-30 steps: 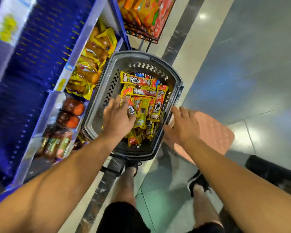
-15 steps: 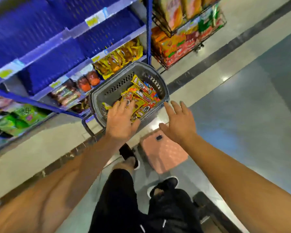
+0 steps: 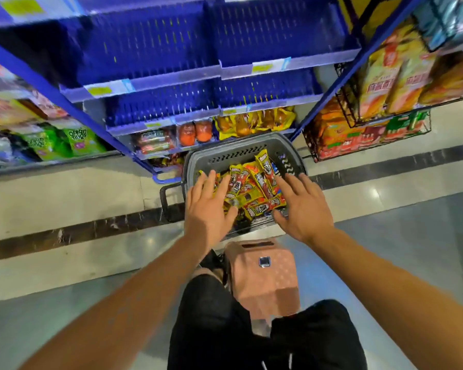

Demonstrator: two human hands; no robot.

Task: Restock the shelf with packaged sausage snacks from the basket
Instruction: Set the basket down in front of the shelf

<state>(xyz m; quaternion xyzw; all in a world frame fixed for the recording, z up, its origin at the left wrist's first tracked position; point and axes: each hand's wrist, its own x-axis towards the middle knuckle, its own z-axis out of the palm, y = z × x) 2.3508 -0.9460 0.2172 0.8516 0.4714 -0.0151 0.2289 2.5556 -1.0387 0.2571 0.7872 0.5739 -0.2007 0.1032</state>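
Observation:
A grey plastic basket (image 3: 233, 149) stands on the floor against the blue shelf unit (image 3: 198, 73). It holds several yellow-and-red packaged sausage snacks (image 3: 254, 188). My left hand (image 3: 207, 209) hovers over the basket's left side, fingers spread, fingertips on or just above the packs. My right hand (image 3: 302, 209) reaches over the basket's right front edge, fingers apart, holding nothing. The upper blue shelves are bare; the low shelf carries yellow packs (image 3: 254, 122) and orange-red packs (image 3: 195, 132).
A pink plastic stool (image 3: 265, 279) sits between my knees, just behind the basket. A wire rack of snack bags (image 3: 372, 108) stands right of the shelf. Green bags (image 3: 64, 141) fill the shelf unit to the left. A dark stripe crosses the tiled floor.
The view has swung to face the shelf squarely and has lifted. My right hand has moved from beside the basket's rim to over its right edge. My left hand stays over the packs.

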